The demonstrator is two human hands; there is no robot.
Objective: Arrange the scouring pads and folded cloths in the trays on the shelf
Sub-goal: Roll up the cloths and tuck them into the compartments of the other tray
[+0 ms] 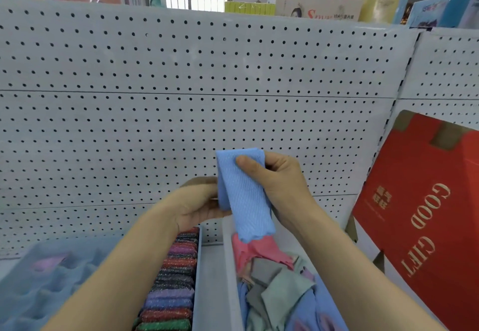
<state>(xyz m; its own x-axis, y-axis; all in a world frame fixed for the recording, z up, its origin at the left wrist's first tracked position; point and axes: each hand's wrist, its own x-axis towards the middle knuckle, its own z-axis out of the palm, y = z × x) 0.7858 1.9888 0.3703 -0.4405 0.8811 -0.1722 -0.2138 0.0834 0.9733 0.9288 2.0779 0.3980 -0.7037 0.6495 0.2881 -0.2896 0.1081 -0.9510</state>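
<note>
Your right hand and left hand both grip a blue cloth above the right tray. Scouring pads look lined up; cloths below remain jumbled, probably unfolded.

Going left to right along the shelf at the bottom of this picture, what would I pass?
Bluish translucent tray → row of glittery scouring pads → pile of loose cloths → red GOOD GIFT box.

The folded light-blue woven cloth shows a ribbed matt weave, the multicoloured scouring pads a glittery rough mesh, the grey perforated back panel smooth painted metal, the red cardboard gift box matt.
</note>
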